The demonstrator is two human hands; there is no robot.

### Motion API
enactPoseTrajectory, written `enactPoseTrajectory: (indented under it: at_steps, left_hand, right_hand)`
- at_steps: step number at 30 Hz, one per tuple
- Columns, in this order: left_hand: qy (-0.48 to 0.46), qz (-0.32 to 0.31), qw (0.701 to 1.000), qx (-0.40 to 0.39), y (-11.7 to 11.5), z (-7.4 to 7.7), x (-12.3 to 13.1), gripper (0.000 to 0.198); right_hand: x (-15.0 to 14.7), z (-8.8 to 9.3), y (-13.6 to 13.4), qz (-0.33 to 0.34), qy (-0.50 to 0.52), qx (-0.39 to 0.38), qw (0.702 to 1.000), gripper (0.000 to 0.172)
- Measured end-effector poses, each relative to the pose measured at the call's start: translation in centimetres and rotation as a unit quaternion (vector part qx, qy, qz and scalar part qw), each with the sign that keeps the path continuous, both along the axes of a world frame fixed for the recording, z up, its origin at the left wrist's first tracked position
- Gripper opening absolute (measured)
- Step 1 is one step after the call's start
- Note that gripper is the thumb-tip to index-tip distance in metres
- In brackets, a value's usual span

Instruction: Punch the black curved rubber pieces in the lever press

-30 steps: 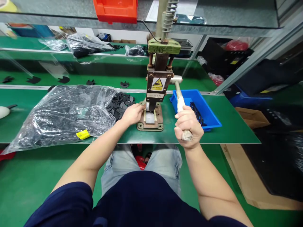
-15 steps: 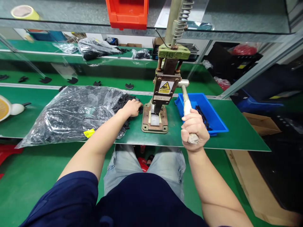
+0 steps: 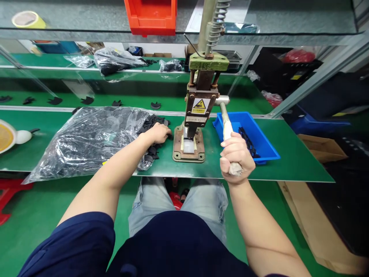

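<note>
1. Left hand [image 3: 158,133] moved from press [image 3: 198,109] to black parts [image 3: 150,121], left of centre; its grip is unclear.
2. Right hand [image 3: 236,158] grips lever [image 3: 227,123], right of centre; a mistimed pull could pinch the other.

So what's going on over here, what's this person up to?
Someone sits at a green bench with a hand press in front of them. Their right hand is closed around the press's lever. Their left hand is at a pile of black parts by a clear plastic bag; whether it holds one, I can't tell. A pale block sits on the press base, and a blue bin to the right holds dark pieces.
</note>
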State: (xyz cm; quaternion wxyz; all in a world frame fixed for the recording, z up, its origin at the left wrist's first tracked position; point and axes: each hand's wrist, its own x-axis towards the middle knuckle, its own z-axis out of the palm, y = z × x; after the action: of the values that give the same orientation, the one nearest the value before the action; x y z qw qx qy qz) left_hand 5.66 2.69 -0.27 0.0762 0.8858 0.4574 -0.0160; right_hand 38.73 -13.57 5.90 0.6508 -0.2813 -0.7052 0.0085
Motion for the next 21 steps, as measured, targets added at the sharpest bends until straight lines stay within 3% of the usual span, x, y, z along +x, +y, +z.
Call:
enactPoseTrajectory:
  at_steps: [3,9,11,13,15,17,19,21]
  left_hand:
    - [-0.065,0.025,0.997,0.038,-0.1,0.1,-0.8,0.038]
    - [-0.236,0.159,0.958,0.027,-1.1,-0.4,-2.5,0.018]
    - [-0.351,0.225,0.909,-0.013,-1.8,-0.6,-2.6,0.020]
    - [-0.477,0.279,0.829,-0.085,-2.6,-0.5,-2.5,0.030]
    - [-0.571,0.294,0.749,-0.164,-3.6,-0.3,-2.0,0.037]
    - [-0.622,0.288,0.694,-0.221,-4.5,-0.1,-1.2,0.037]
    - [-0.642,0.290,0.665,-0.251,-5.3,-0.3,-0.1,0.034]
    - [-0.630,0.305,0.672,-0.240,-5.9,-0.7,1.2,0.032]
  right_hand:
    - [0.0,0.1,-0.1,0.001,-0.003,0.001,1.000,0.023]
    - [-0.2,0.2,-0.2,0.008,0.002,-0.008,1.000,0.020]
    - [-0.2,0.1,-0.2,0.014,0.007,-0.002,1.000,0.020]
    - [-0.3,0.1,-0.1,0.019,0.014,0.000,1.000,0.020]
    - [-0.4,0.0,0.0,0.025,0.020,0.008,0.999,0.020]
    - [-0.4,0.0,0.1,0.034,0.022,0.019,0.999,0.021]
    - [-0.4,0.0,0.2,0.038,0.023,0.029,0.999,0.021]
    - [-0.4,0.0,0.3,0.037,0.023,0.029,0.999,0.021]
